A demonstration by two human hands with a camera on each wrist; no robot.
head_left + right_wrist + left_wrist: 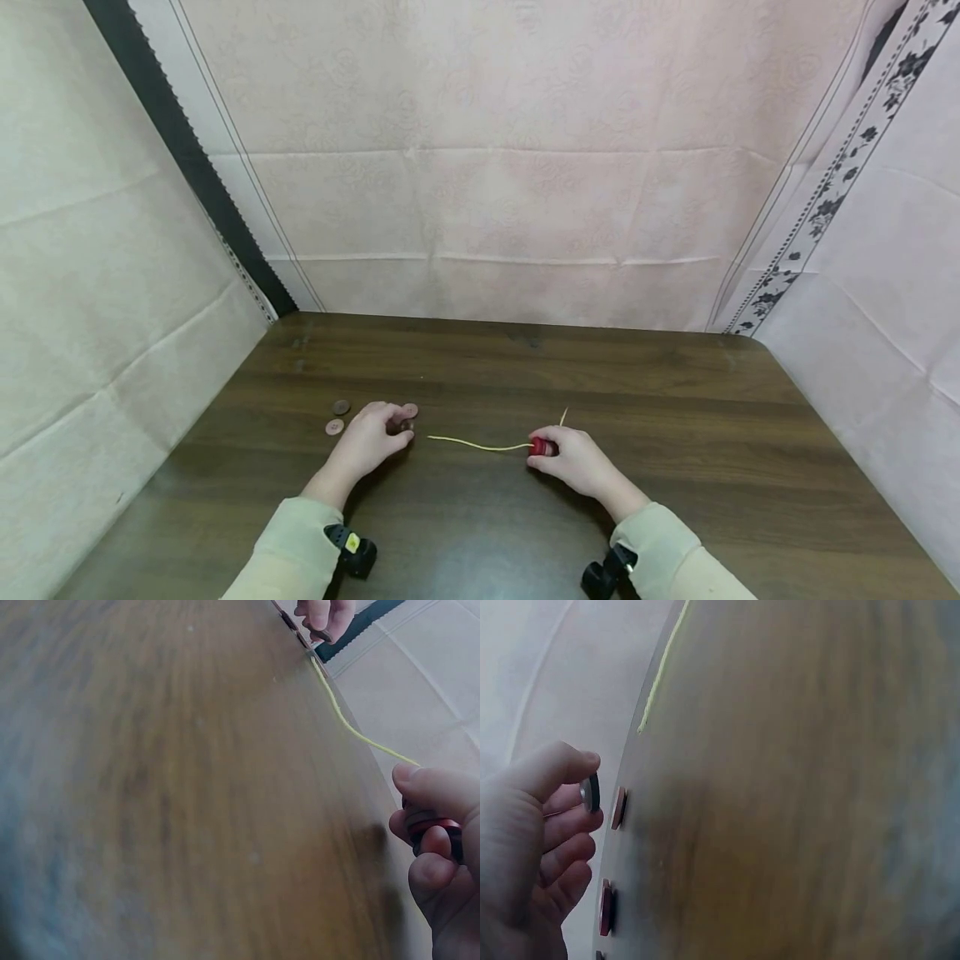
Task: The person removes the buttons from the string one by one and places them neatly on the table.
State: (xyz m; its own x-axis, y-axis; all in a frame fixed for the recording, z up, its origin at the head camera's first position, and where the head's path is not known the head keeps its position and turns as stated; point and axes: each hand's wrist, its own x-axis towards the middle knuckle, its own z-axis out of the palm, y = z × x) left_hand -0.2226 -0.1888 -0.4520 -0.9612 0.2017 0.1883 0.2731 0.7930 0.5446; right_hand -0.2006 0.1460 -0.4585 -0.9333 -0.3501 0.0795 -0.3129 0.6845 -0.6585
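Observation:
My left hand (367,440) pinches a dark round button (591,793) between thumb and fingertips, seen edge-on in the left wrist view. Just beyond those fingers a pink button (409,410) lies on the table. My right hand (576,457) grips a small stack of red and dark button-like discs (538,447), partly covered by the fingers. From the stack a yellow cord (480,447) runs left, its free end pointing at the left hand. Its other end (564,415) sticks up behind the right hand.
Left of the left hand lie another pink button (334,427) and a grey-brown button (341,407). The brown wood-grain table (480,367) ends at pale cloth (480,208) hung behind it and along both sides. Each wrist wears a black camera (358,557).

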